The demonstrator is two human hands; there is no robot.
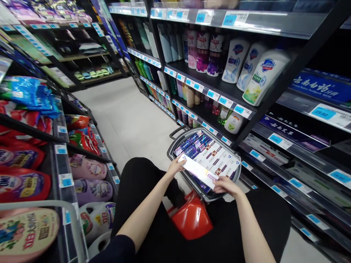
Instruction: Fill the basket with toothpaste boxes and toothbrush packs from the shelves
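Observation:
A long white toothpaste box lies slantwise between my two hands, above a grey shopping basket. My left hand grips its far left end, and my right hand closes on the near right end. Beneath it, the basket holds rows of toothpaste boxes, white ones on the right and dark blue ones on the left. What lies under the top layer is hidden. The basket's black handle is folded out at the far side.
A red plastic object sits between my legs. On the right, shelves carry blue toothpaste boxes and white body wash bottles. Detergent bottles and bagged goods fill the left shelves. A pale floor aisle runs ahead.

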